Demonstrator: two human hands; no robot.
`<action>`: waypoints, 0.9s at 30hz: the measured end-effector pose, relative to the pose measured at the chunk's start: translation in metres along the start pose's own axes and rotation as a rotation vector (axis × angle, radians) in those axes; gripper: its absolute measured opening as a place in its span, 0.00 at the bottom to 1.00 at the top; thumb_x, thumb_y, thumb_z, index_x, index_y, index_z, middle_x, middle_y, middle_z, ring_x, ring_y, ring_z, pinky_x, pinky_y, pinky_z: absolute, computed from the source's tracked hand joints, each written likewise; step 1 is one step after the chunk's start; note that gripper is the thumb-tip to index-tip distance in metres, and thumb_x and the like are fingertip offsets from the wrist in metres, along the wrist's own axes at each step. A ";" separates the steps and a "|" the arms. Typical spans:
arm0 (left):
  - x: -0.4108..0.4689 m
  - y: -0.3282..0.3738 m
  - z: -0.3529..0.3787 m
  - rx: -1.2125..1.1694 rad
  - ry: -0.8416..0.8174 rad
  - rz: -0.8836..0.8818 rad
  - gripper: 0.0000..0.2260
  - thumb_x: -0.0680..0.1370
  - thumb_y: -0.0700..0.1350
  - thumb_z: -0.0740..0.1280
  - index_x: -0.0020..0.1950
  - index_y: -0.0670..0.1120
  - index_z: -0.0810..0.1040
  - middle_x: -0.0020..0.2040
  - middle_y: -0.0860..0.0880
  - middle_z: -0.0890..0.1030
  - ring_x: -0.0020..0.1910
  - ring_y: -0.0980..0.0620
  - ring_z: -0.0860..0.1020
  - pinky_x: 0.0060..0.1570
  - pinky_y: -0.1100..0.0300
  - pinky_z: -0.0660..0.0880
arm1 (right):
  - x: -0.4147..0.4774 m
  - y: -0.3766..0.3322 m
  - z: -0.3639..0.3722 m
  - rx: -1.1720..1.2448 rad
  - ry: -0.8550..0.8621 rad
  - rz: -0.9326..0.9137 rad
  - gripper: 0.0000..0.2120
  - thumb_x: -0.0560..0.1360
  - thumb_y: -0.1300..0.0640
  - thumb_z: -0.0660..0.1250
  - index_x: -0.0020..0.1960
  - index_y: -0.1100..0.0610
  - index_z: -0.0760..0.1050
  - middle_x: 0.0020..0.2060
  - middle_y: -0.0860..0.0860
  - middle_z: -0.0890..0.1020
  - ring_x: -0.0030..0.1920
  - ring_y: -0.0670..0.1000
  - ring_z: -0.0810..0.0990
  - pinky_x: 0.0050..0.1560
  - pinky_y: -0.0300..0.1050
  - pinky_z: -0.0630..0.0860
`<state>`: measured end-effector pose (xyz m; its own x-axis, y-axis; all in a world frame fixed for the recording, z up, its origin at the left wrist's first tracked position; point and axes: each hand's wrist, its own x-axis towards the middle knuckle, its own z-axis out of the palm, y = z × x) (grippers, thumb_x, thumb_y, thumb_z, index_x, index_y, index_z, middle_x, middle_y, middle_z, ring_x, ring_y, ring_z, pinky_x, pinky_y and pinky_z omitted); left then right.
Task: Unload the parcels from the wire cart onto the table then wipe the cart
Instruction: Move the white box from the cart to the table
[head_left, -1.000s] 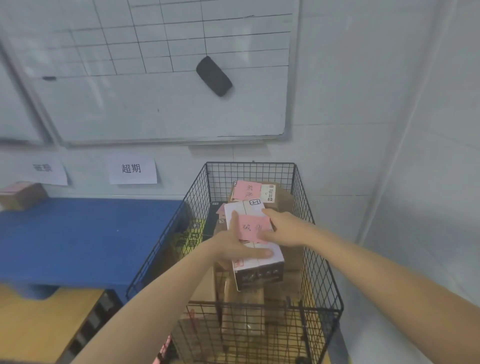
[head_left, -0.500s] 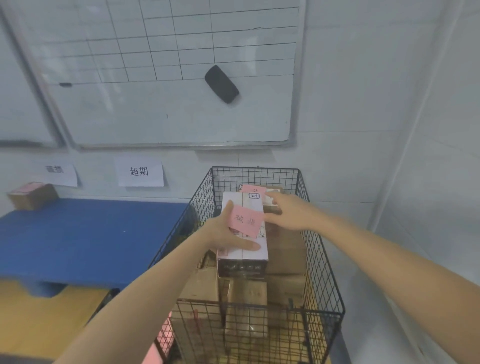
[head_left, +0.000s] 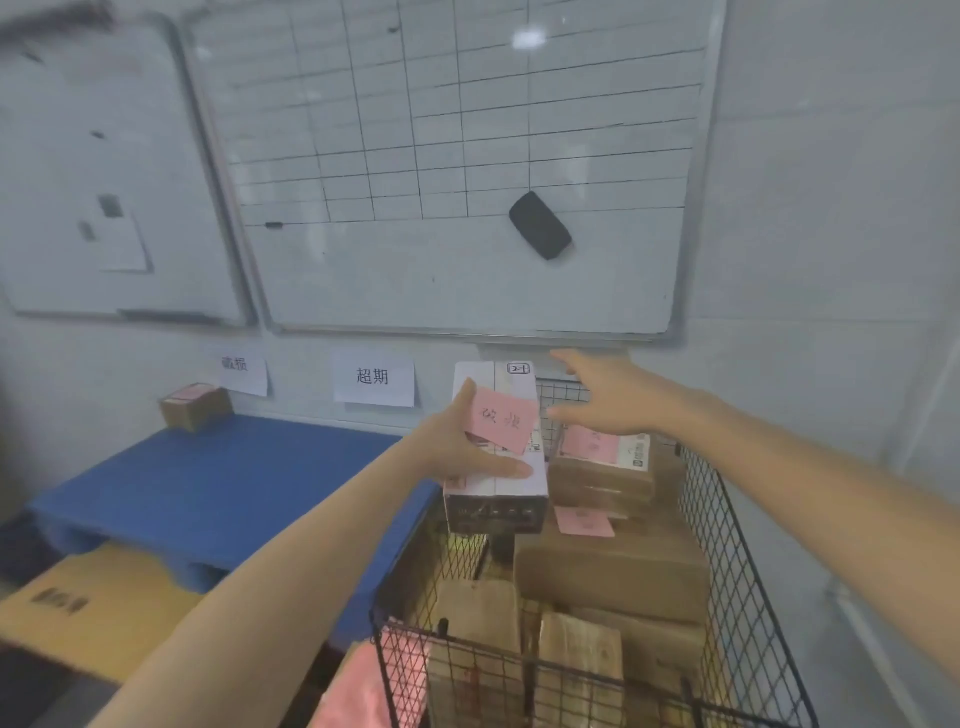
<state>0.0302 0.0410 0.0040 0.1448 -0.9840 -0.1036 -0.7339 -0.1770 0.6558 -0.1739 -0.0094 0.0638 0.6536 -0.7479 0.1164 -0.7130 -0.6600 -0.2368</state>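
Observation:
My left hand (head_left: 460, 449) grips a white parcel (head_left: 511, 483) with a pink note on top and holds it above the left rim of the black wire cart (head_left: 737, 587). My right hand (head_left: 605, 397) hovers just right of that parcel with its fingers spread, touching nothing. Several brown cardboard parcels (head_left: 613, 577) lie stacked in the cart, some with pink labels (head_left: 584, 521). To the left stands the blue table (head_left: 208, 483), and a small brown parcel (head_left: 195, 406) rests at its far corner.
A gridded whiteboard (head_left: 441, 171) with a black eraser (head_left: 540, 224) hangs on the wall above the cart. Two paper signs (head_left: 373, 376) are taped above the table. A flat cardboard sheet (head_left: 88, 603) lies lower left. A white wall stands close on the right.
The white parcel has risen out of the cart and moved left toward the table. My right hand has let go of it and opened.

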 end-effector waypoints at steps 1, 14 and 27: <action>0.000 0.000 -0.007 0.007 0.001 0.005 0.59 0.65 0.60 0.77 0.78 0.54 0.35 0.72 0.55 0.68 0.70 0.53 0.68 0.58 0.61 0.65 | 0.003 -0.006 0.000 0.000 -0.002 -0.009 0.38 0.77 0.44 0.65 0.78 0.53 0.48 0.74 0.54 0.64 0.71 0.53 0.67 0.68 0.49 0.67; -0.001 -0.109 -0.150 0.001 0.084 -0.048 0.60 0.63 0.61 0.78 0.77 0.57 0.35 0.65 0.61 0.72 0.64 0.56 0.70 0.62 0.58 0.68 | 0.086 -0.126 0.018 0.066 0.039 -0.086 0.33 0.77 0.48 0.66 0.77 0.52 0.55 0.72 0.53 0.67 0.70 0.50 0.67 0.66 0.43 0.64; -0.011 -0.342 -0.287 -0.050 0.114 -0.189 0.60 0.64 0.58 0.79 0.77 0.57 0.34 0.71 0.55 0.67 0.71 0.51 0.66 0.60 0.59 0.68 | 0.242 -0.333 0.142 0.144 -0.092 -0.082 0.36 0.76 0.44 0.65 0.78 0.51 0.51 0.73 0.53 0.65 0.71 0.51 0.67 0.69 0.47 0.65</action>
<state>0.4702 0.1174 -0.0042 0.3528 -0.9244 -0.1452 -0.6530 -0.3544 0.6693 0.2577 0.0401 0.0341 0.7334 -0.6776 0.0544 -0.6167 -0.6968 -0.3663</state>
